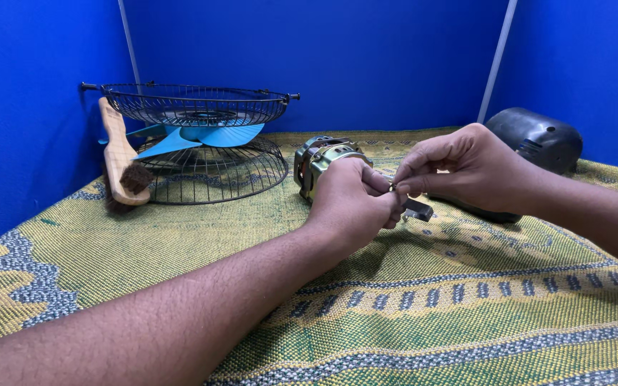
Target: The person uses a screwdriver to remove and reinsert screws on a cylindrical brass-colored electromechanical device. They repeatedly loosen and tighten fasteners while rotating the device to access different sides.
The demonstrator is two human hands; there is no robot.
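Spread under everything, a yellow-green woven mat with blue-grey bands [144, 243]. Far left of the motor, two black wire fan guards [202, 143], stacked with a light-blue plastic fan blade [202, 136] between them and a wooden-handled bristle brush [119, 154] leaning against them. Right of and behind the motor, a dark grey domed plastic housing [534, 139]. At centre, a green-and-copper wound fan motor [320, 164], standing on the mat, shaft end toward the hands. Just in front of the motor, left hand [352, 204] closed around something mostly hidden, a small black part [418, 209] poking out rightward. Right hand [466, 168] meeting it from the right, fingertips pinched on a tiny metallic piece [393, 188] at the left hand's fingers.
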